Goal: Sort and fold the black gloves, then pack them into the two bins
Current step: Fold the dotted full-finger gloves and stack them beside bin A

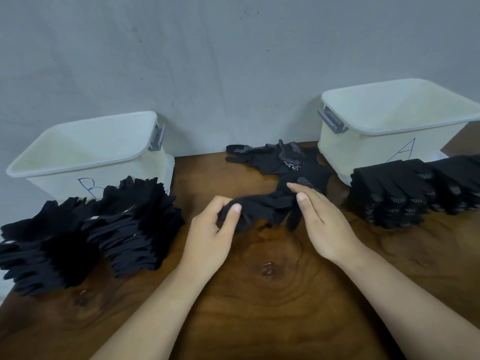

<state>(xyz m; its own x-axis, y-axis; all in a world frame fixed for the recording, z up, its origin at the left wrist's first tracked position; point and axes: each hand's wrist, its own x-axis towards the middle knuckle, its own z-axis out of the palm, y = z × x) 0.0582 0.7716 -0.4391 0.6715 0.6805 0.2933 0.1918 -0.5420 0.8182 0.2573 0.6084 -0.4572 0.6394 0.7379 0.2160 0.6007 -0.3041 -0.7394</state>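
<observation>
A plain black glove (262, 206) lies stretched across the middle of the wooden table. My left hand (215, 229) grips its left end, fingers and thumb curled round the cloth. My right hand (319, 216) lies with straight fingers on its right end. Behind it sits a small loose heap of dotted black gloves (285, 159). Stacks of plain black gloves (85, 229) stand at the left in front of the white bin marked B (85, 154). Stacks of dotted gloves (405, 193) stand at the right in front of the white bin marked A (400, 118). Both bins look empty.
The dark wooden table (259, 294) runs to a grey wall (207, 61) right behind the bins. Each bin has a grey handle clip on its inner side. The table's left edge shows at the lower left corner.
</observation>
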